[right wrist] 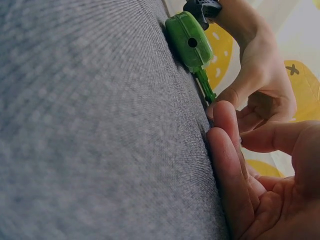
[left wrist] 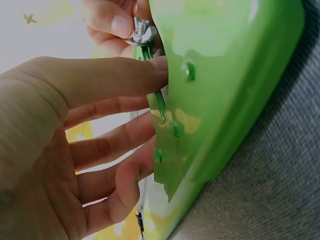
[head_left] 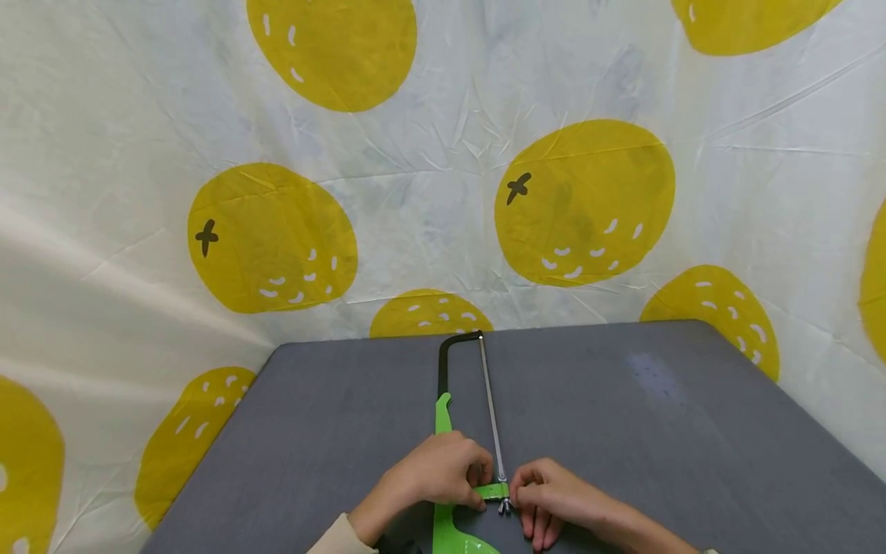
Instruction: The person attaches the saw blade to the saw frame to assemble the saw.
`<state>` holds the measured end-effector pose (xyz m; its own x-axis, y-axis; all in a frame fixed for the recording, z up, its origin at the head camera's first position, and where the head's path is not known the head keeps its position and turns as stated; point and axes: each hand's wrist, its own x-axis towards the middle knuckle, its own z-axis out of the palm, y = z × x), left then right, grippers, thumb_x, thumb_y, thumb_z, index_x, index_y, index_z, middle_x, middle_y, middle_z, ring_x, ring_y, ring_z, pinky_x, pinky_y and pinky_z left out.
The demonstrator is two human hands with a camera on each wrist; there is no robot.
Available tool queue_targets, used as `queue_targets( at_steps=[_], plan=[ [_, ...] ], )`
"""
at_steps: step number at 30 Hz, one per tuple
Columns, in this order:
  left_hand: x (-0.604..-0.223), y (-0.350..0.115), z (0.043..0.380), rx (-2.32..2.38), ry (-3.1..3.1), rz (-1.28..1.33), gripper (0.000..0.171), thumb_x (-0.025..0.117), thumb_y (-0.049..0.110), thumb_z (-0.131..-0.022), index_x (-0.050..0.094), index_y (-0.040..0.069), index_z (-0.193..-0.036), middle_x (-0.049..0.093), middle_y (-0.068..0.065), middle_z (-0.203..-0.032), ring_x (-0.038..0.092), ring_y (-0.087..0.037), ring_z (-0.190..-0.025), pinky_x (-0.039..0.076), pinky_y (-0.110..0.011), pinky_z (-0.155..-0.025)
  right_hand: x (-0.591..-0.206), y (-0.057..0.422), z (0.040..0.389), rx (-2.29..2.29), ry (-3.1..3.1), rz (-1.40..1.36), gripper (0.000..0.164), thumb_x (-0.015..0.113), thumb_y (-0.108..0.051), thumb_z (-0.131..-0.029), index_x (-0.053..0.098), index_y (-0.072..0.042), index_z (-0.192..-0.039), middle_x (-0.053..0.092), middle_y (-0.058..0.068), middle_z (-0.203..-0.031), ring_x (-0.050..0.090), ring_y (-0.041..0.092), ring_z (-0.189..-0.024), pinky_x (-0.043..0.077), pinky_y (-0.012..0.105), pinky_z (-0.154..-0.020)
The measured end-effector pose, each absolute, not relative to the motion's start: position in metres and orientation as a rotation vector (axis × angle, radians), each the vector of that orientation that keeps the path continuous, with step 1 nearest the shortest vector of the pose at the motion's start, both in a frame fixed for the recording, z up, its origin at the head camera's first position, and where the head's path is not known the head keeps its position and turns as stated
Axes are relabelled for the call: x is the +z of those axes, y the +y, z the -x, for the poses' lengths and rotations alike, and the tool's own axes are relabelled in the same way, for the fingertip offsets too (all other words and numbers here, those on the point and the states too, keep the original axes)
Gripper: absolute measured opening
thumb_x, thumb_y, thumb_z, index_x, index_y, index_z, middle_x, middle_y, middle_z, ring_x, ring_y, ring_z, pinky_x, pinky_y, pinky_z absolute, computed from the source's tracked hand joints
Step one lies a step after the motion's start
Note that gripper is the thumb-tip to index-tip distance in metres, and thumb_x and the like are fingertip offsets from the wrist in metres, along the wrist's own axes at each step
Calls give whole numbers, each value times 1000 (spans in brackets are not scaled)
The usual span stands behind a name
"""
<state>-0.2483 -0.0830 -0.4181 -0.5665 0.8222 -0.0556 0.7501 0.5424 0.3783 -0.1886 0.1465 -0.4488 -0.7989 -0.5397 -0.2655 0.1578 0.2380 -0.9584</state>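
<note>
A hacksaw (head_left: 443, 415) with a bright green handle and dark bowed front lies on the grey table, front end pointing away. Its thin metal blade (head_left: 490, 400) runs along the right side. My left hand (head_left: 439, 468) lies over the green frame, thumb and fingers gripping the short green arm (head_left: 493, 492) at the blade's near end. From the right, my right hand (head_left: 557, 496) has thumb and fingertips at the metal wing nut (left wrist: 142, 32), pinching it. In the right wrist view its fingers mostly hide the nut, and the green handle's butt (right wrist: 189, 40) shows beyond.
The grey cloth-covered table (head_left: 332, 431) reaches back to a pale hanging sheet (head_left: 429, 215) printed with yellow fruit, which also closes in both sides. A dark device (right wrist: 202, 10) sits at my left wrist, beside the handle.
</note>
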Motion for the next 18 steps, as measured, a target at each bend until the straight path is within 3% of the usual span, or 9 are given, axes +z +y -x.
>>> queue_targets(
  at_steps=[12, 18],
  plan=[
    [-416, -80, 245, 342, 2614, -1345, 22, 91, 36, -77, 70, 30, -83, 54, 19, -64, 48, 6, -57, 39, -13, -52, -444, 154, 189, -1609, 1907, 359, 17, 57, -13, -95, 62, 1, -104, 67, 3, -66, 67, 6, -49, 53, 21, -46],
    [-399, -90, 246, 457, 2641, -1230, 23, 85, 43, -84, 74, 27, -98, 65, 19, -76, 55, 9, -65, 45, -15, -59, -419, 174, 194, -1562, 1897, 428, 22, 53, -16, -101, 57, 4, -110, 70, 8, -72, 70, 11, -54, 56, 26, -50]
  ],
)
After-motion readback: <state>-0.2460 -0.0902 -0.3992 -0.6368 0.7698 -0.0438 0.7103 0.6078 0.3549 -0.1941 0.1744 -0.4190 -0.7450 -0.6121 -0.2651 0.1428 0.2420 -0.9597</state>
